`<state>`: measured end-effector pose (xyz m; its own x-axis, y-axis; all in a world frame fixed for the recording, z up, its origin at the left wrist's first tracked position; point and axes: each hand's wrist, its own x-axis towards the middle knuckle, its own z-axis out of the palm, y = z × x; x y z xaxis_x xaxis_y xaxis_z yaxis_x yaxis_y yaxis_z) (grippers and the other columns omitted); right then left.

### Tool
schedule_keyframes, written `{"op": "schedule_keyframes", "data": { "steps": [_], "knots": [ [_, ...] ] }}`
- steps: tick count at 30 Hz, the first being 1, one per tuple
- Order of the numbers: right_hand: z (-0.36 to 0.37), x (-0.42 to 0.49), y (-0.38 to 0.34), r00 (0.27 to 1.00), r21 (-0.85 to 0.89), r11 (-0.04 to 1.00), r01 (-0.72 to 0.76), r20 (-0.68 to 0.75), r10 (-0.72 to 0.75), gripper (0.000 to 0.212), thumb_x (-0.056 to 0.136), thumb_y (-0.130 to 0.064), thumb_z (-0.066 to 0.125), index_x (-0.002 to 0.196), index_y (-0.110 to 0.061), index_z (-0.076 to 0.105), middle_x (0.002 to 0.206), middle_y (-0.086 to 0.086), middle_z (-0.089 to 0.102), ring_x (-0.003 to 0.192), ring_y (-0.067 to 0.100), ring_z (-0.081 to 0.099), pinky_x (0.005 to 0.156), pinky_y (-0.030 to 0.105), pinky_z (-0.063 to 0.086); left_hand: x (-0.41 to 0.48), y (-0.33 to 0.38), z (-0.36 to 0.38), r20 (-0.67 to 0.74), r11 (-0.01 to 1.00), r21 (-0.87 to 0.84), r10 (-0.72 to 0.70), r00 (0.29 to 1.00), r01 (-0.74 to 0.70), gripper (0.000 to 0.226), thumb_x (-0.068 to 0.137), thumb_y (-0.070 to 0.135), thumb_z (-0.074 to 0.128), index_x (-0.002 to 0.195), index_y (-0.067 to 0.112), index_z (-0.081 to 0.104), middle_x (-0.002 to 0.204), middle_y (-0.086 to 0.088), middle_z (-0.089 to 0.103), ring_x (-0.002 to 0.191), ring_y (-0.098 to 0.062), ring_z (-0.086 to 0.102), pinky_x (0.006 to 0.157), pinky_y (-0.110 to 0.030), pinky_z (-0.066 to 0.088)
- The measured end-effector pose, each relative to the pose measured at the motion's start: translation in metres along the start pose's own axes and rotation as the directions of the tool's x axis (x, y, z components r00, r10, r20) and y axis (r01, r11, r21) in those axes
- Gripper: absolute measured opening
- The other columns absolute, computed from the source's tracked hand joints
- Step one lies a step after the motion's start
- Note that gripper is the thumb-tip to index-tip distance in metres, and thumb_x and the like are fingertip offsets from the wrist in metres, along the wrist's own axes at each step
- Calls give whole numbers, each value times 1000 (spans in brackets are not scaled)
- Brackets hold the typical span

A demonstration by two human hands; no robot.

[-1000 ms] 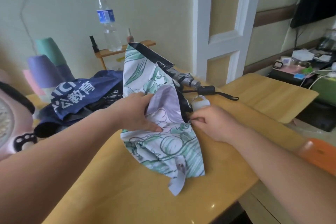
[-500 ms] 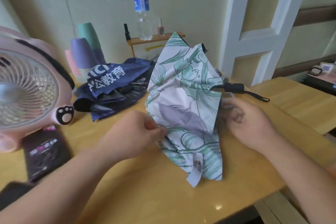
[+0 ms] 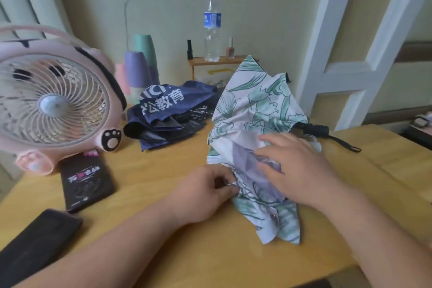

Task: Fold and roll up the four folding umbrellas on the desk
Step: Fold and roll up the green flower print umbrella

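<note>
The green-and-white floral umbrella (image 3: pixel 257 105) lay crumpled on the desk (image 3: pixel 163 166), right of centre. The left hand (image 3: pixel 205 192) pinched its fabric edge at 7 o'clock. The right hand (image 3: pixel 297 168) rested on the canopy with fingers straight and relaxed. A navy umbrella (image 3: pixel 168 110) lay at 10 o'clock, with a pink fan (image 3: pixel 53 100) beyond it at 9 and a water bottle (image 3: pixel 212 28) at 12.

A floral umbrella (image 3: pixel 257 105), white with green outlined leaves and flowers and pale lilac patches, has a black handle (image 3: pixel 315 129). A navy umbrella (image 3: pixel 168 105) carries white lettering. The table (image 3: pixel 163 166) is honey-yellow wood. A pink fan (image 3: pixel 53 100) bears a black-and-pink paw print. A black box (image 3: pixel 86 182) shows pink and white lettering. A clear bottle (image 3: pixel 212 25) has a blue label.
</note>
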<state>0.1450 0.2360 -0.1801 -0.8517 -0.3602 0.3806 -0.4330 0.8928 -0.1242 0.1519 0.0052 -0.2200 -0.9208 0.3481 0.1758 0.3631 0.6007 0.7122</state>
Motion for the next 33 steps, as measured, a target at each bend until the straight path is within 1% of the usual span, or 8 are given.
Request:
{"op": "schedule_keyframes", "data": {
  "steps": [7,11,15,18,21,26,30,33],
  "knots": [
    [39,3,46,985,77,982,-170,8,170,22,93,-12,64,104,-25,78,141,-15,59,123,26,59,106,50,45,0,-20,-19,183,874,-485,78,980,21,11,86,38,71,85,30,64,88,-2,63,85,-18,53,80,-34,41],
    [33,-8,33,959,173,958,-229,-129,253,19,90,-10,68,105,-17,77,134,-4,62,125,23,53,108,44,42,1,-22,-18,200,826,-564,118,973,16,11,85,14,67,89,14,57,84,-8,63,83,-21,54,79,-34,42],
    [12,-48,-6,705,566,693,-448,-253,662,11,90,-16,69,102,-17,69,97,-3,68,91,16,64,80,33,53,-4,-14,-19,169,685,-724,62,984,81,37,76,7,74,99,7,45,86,-12,65,72,-21,60,69,-25,49],
    [3,-77,-44,700,645,539,-542,-9,714,27,90,-34,72,111,-21,60,77,0,72,74,13,67,70,35,54,-7,-3,-13,116,833,-540,-67,991,120,59,64,32,92,103,14,51,79,3,67,67,-14,58,65,-27,47],
    [3,-86,-57,768,676,502,-540,151,622,52,88,-34,76,132,-17,53,81,-8,78,81,6,71,81,35,56,-6,6,-5,-48,940,-320,-139,989,116,37,73,32,92,90,19,61,70,7,68,61,-11,61,69,-39,54],
    [6,-89,-55,712,752,431,-498,72,698,46,89,-20,77,128,-21,54,81,-7,76,76,5,71,73,26,53,-11,9,-12,-73,962,-209,-195,978,176,26,85,28,83,68,17,67,67,-5,74,60,-15,64,62,-28,54],
    [13,-91,-57,652,758,456,-467,-53,756,28,88,-25,77,111,-20,61,76,0,69,63,6,64,62,23,46,-9,9,-24,48,571,-803,-227,973,173,18,91,10,70,80,13,57,68,-10,66,56,-15,62,48,-24,43],
    [9,-90,-59,668,819,396,-414,-22,744,30,85,-37,77,106,-23,62,81,2,74,73,12,69,66,27,47,-5,4,-27,124,343,-920,-202,972,189,19,82,12,69,79,15,51,66,-9,60,48,-17,57,42,-23,33]
  ]
}}
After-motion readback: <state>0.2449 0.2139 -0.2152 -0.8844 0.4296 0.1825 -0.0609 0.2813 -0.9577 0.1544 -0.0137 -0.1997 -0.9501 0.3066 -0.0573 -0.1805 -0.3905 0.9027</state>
